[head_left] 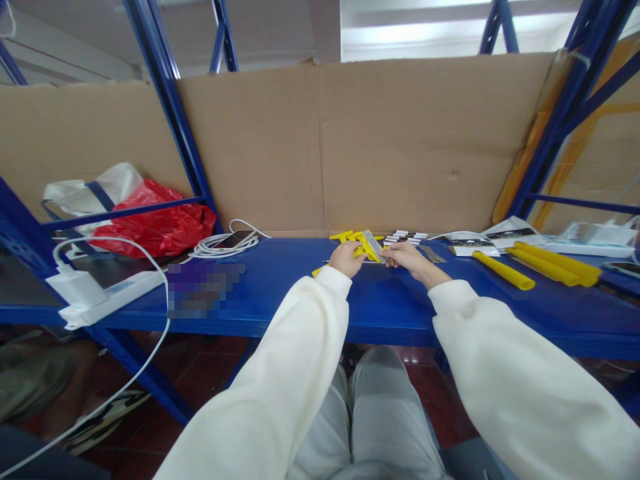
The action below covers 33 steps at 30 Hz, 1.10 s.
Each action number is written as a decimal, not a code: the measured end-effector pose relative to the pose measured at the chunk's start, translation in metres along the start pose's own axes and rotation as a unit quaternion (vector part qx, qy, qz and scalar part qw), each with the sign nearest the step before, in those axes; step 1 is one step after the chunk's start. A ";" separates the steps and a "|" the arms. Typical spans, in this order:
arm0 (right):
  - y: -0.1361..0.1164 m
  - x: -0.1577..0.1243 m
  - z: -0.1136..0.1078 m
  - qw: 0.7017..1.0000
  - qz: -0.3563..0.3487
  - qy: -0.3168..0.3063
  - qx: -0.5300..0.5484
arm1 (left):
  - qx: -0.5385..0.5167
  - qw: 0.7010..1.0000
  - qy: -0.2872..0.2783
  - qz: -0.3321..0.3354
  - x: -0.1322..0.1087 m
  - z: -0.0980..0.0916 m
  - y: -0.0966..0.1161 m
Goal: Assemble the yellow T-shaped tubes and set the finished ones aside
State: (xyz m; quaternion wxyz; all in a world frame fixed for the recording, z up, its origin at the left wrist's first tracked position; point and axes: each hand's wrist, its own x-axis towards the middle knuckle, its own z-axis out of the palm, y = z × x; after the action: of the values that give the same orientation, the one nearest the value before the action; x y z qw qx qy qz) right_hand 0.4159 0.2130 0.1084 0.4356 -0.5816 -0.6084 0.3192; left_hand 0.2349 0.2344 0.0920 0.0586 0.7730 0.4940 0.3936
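My left hand point(346, 259) is closed around a yellow plastic part point(361, 252) in the middle of the blue shelf. A flat grey plate point(373, 245) lies slantwise against the yellow plastic between my hands. The fingers of my right hand point(406, 259) pinch near the plate's lower right end; the exact grip is too small to see. Just behind my left hand are several yellow T-shaped pieces point(344, 236). Small white-and-black pieces point(404, 237) lie in a group behind my right hand. Beside that wrist are thin dull-grey strips point(431, 255).
Yellow tubes point(504, 270) and printed sheets point(515, 232) lie on the shelf's right. At left are a coiled white cable point(220, 247), a red plastic bag point(155, 217) and a power strip point(120, 293). Cardboard point(390, 147) stands behind, between blue posts point(173, 113). Another person's leg shows lower left.
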 end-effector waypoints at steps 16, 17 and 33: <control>0.003 0.002 0.003 0.997 0.034 -0.021 0.069 | 0.094 0.994 -0.055 0.029 -0.008 -0.005 0.006; 0.003 0.002 0.003 0.996 0.034 -0.024 0.074 | 0.108 0.991 -0.071 0.039 -0.009 -0.005 0.007; -0.002 -0.003 0.003 0.991 0.058 -0.042 0.109 | 0.208 0.965 -0.139 0.072 -0.013 -0.008 0.018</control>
State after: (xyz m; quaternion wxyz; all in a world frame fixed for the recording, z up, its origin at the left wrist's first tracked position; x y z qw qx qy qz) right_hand 0.4122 0.2104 0.1083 0.4514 -0.5510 -0.5531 0.4322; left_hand 0.2398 0.2124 0.0990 -0.0636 0.8490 0.4950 0.1737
